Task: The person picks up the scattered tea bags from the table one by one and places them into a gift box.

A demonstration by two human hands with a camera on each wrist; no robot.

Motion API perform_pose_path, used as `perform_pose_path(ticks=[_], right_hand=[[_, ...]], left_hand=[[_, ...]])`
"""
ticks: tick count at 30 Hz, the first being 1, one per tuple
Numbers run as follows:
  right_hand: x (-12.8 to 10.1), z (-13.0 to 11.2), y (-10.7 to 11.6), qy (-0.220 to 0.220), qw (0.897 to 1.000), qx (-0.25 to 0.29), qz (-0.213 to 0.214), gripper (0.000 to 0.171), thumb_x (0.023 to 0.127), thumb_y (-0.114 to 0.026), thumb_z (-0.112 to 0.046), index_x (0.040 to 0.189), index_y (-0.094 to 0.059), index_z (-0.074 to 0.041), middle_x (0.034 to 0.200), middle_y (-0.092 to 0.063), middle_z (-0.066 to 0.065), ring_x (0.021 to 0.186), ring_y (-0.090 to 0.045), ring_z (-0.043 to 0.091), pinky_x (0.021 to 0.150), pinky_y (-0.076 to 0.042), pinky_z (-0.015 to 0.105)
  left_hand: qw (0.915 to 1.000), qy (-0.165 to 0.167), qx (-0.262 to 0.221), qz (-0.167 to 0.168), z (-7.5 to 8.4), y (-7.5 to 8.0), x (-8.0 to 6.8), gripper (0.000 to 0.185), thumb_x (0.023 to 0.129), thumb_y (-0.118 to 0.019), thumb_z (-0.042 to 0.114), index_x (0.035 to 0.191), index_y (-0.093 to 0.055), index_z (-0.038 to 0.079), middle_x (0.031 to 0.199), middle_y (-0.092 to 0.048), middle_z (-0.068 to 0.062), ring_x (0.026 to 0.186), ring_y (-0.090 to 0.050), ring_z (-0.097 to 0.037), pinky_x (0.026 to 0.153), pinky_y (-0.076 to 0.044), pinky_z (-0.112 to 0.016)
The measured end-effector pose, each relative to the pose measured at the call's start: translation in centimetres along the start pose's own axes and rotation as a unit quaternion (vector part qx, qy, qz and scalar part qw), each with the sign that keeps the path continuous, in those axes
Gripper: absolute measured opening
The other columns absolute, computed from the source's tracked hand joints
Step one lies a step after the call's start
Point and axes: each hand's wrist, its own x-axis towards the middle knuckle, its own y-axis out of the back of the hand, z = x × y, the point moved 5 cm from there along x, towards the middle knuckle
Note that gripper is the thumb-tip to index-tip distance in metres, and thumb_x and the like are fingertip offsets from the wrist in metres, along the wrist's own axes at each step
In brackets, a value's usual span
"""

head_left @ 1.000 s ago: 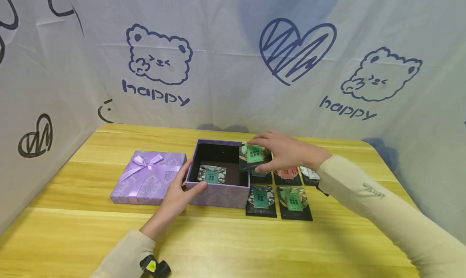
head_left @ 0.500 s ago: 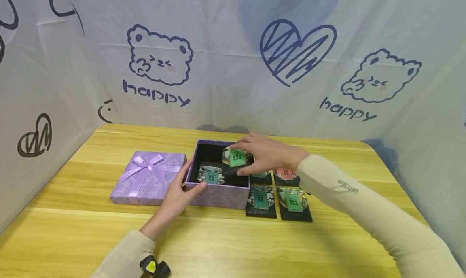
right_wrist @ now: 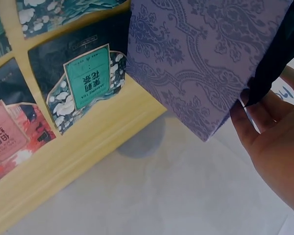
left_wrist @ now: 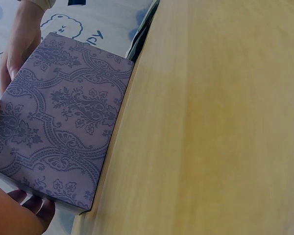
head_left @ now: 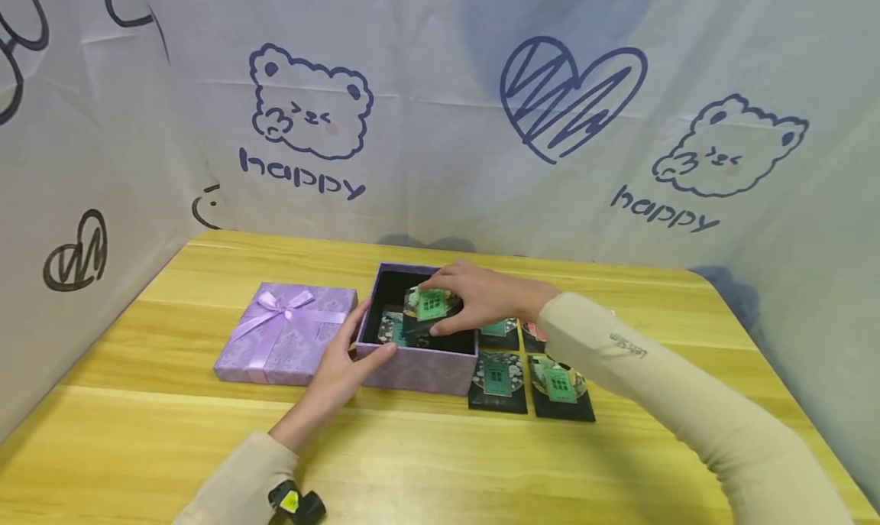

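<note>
The right hand [head_left: 481,299] reaches in from the right and hangs over the open purple box [head_left: 415,368], its grip pinched on a dark tea packet [head_left: 428,311] with a green label: thumb at the near edge, fingers over the far edge. The packet sits tilted just above the box's dark inside, directly over the left half, where 1 similar packet [head_left: 393,330] already lies flat on the bottom. So the held packet has only downward to go; its long axis runs roughly front to back, matching the box wall.

The left hand [head_left: 344,364] is at the box's near left corner, thumb hooked over the rim and fingers along the outside wall, a light steadying grip on the box. It is nearer to the box wall; the right hand is the one nearer the packets.

The packet looks flat, glossy and thin, black with pale floral print around the label. More packets [head_left: 496,380] lie in rows on the bench [head_left: 440,464] just right of the box. The ribboned lid [head_left: 289,341] rests just left of it.
</note>
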Motion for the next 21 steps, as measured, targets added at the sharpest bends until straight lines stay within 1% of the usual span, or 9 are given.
perform_pose_path(ticks=[8,16,21], right_hand=[[0.8,0.1,-0.5,0.015,1.000,0.005,0.000,0.072,0.089,-0.063,-0.050,0.146,-0.043,-0.011,0.147,-0.041,0.012,0.135,-0.034,0.030,0.109,-0.029,0.049],[1.2,0.4,-1.3,0.008,1.000,0.015,-0.016,0.069,0.090,-0.062,-0.049,0.146,-0.043,-0.012,0.147,-0.041,0.011,0.136,-0.034,0.029,0.109,-0.029,0.050],[1.2,0.4,-1.4,0.009,1.000,0.020,-0.018,0.068,0.091,-0.061,-0.048,0.146,-0.043,-0.012,0.147,-0.041,0.011,0.136,-0.034,0.030,0.110,-0.028,0.051]], left_hand=[[1.0000,0.003,0.005,-0.001,0.0,0.0,0.0,0.081,0.088,-0.072,0.017,0.154,-0.025,0.022,0.150,-0.035,-0.015,0.125,-0.045,-0.036,0.103,-0.037,-0.046],[1.0000,-0.004,0.005,0.002,-0.1,0.0,0.0,0.080,0.088,-0.072,0.016,0.154,-0.027,0.021,0.149,-0.038,-0.015,0.126,-0.044,-0.035,0.101,-0.038,-0.045],[1.0000,-0.006,0.004,0.002,0.0,0.1,0.0,0.080,0.088,-0.072,0.016,0.154,-0.027,0.021,0.147,-0.039,-0.016,0.125,-0.043,-0.036,0.100,-0.038,-0.044]])
